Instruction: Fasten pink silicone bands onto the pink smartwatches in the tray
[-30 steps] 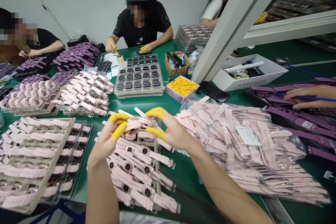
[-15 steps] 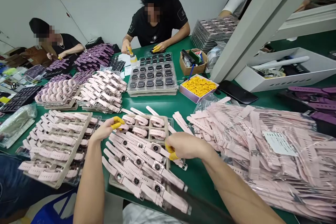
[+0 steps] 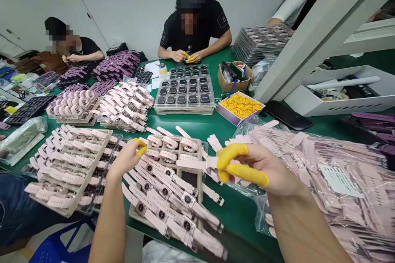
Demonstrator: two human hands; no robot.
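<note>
My right hand (image 3: 249, 166), with yellow finger covers, grips one end of a pink watch strap piece (image 3: 193, 164) above the right side of a beige tray (image 3: 200, 191). My left hand (image 3: 131, 156) is at the tray's upper left edge, thumb and finger bent toward each other; whether anything is between them is too small to tell. Looped pink watches (image 3: 168, 156) fill the tray's back compartments. Across its front lie several watches with straps stretched out flat (image 3: 165, 192), dark sensor sides up. A dark compartment (image 3: 189, 178) shows below the held strap.
Bagged pink straps (image 3: 339, 181) cover the right. Stacked watch trays (image 3: 70, 164) stand at left. Farther back are a box of yellow finger covers (image 3: 240, 105), a black phone (image 3: 288, 115) and trays of dark watch faces (image 3: 185, 90). Two people sit across the green table (image 3: 166, 122).
My right hand has lifted and turned, raising a pink strap from the tray's right side. The person opposite has let go of the yellow-labelled bottle and brought both hands together. The view has shifted slightly.
</note>
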